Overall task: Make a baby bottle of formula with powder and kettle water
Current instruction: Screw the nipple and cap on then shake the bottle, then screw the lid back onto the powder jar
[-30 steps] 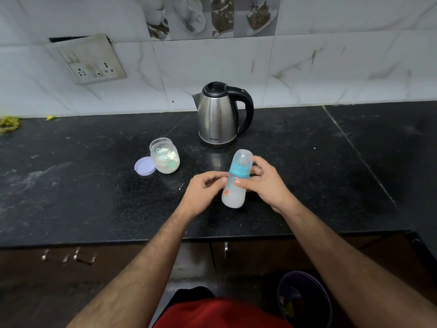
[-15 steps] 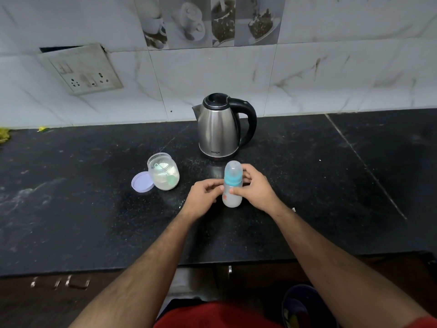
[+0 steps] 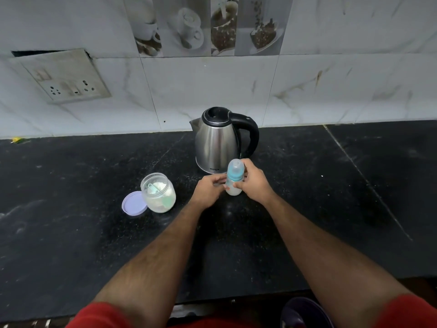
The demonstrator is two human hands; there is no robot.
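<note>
A baby bottle (image 3: 234, 176) with a blue collar, a clear cap and milky liquid inside stands upright on the black counter (image 3: 307, 197), just in front of the steel kettle (image 3: 218, 140). My right hand (image 3: 254, 183) wraps around its right side. My left hand (image 3: 209, 191) touches its lower left side with the fingertips. To the left stands an open clear jar of white powder (image 3: 159, 195) with a green scoop inside. Its lilac lid (image 3: 133, 202) lies flat against the jar's left side.
A tiled wall rises behind the counter, with a socket plate (image 3: 63, 76) at the upper left. A dark bucket (image 3: 305, 313) sits on the floor below the counter's front edge. A small yellow scrap (image 3: 17, 139) lies at the far left by the wall.
The bottle went from tilted above the counter to standing upright on it, nearer the kettle. Both hands stayed on it. The camera tipped up, showing more wall.
</note>
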